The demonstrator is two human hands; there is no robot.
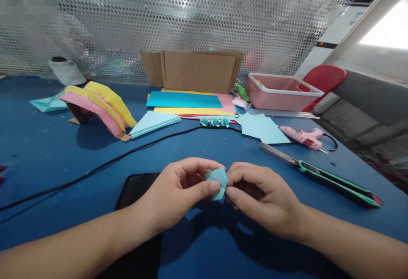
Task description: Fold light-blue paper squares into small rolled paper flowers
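Note:
A small folded piece of light blue paper (219, 178) is held up over the blue table. My left hand (183, 190) pinches it, thumb on the near face and fingers behind. Thumb and forefinger of my right hand (261, 196) close on its right edge. Beyond my hands, three light blue paper roses (215, 122) sit in a row. Square light blue sheets (263, 127) lie to their right, and a stack of folded blue paper triangles (156, 122) to their left.
A utility knife (338, 183) with its blade out lies at right, near a pink glue gun (304, 136). A black cord (127, 153) crosses the table (79, 164). A pink-yellow paper arch (98, 105), coloured sheets (185, 100), cardboard (197, 71) and a pink basket (280, 94) stand farther back.

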